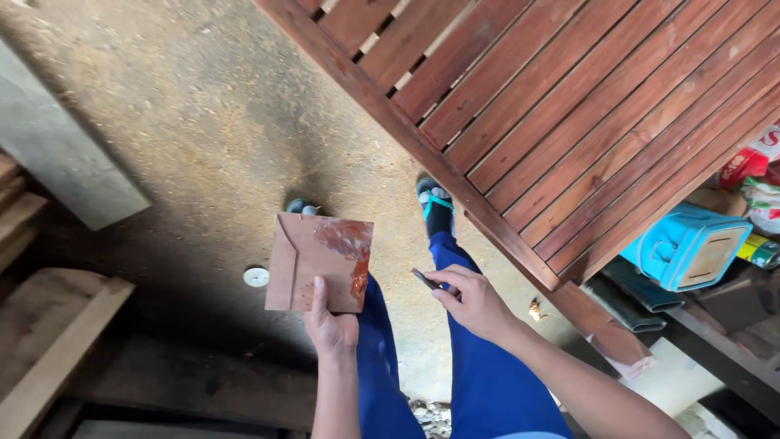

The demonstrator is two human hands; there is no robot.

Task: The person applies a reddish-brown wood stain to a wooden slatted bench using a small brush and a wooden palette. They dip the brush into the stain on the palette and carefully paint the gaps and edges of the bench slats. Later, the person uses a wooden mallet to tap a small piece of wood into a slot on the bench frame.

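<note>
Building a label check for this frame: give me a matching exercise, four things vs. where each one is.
Things:
1. square board
2. small dark tool
3. slatted wooden panel
4. light blue case

Places:
A. leaning across the upper right
B. pinched in the right hand
C. low on the right, below the panel's edge
D. held up by the left hand

Pairs: 1-D, 2-B, 3-A, 4-C
</note>
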